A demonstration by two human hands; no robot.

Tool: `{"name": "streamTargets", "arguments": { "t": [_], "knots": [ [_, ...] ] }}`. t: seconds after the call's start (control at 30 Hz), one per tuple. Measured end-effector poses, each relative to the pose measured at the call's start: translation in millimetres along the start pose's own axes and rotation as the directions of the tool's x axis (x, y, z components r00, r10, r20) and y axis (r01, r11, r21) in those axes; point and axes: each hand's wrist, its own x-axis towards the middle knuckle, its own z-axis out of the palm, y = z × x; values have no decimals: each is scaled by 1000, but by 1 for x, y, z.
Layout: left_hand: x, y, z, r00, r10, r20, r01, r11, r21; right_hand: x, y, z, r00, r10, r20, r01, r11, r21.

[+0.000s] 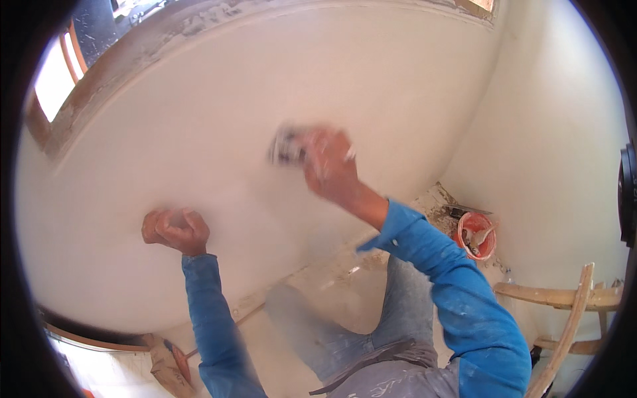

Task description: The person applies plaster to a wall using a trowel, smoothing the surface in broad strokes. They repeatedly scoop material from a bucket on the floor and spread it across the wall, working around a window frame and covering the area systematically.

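My right hand is closed around a dark, pale-streaked pad and holds it at the white wall. Motion smears both the hand and the pad, so the pad's exact kind does not show; it could be sandpaper. White dust marks the knuckles. Lower and to the left, my left hand is curled into a fist at the same wall, with nothing visible in it. Blue sleeves cover both forearms.
A red bucket with a whitish tool in it stands in the far right corner, a flat blade-like tool beside it. Wooden pieces lean at the right. A brown paper bag lies low left. A wood-framed opening is at upper left.
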Motion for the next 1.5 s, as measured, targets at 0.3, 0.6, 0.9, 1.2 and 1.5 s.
{"name": "streamTargets", "arguments": {
  "t": [0.3,0.6,0.9,1.2,1.5],
  "knots": [
    [9,8,-2,1000,-5,-24,5,1000,-19,74,166,-74,577,655,-488,-514,756,406],
    [14,12,-3,998,41,-37,-41,999,-3,61,22,-28,990,80,-118,-78,997,18],
    [14,15,-4,999,7,-44,-7,1000,-12,117,98,-61,827,372,-423,-400,916,24],
    [12,11,-2,999,0,-51,-3,999,-49,128,78,-70,680,447,-582,-446,881,155],
    [15,12,-1,997,-12,-76,7,998,-64,115,1,-40,964,-47,-261,48,999,-3]
  ]
}}
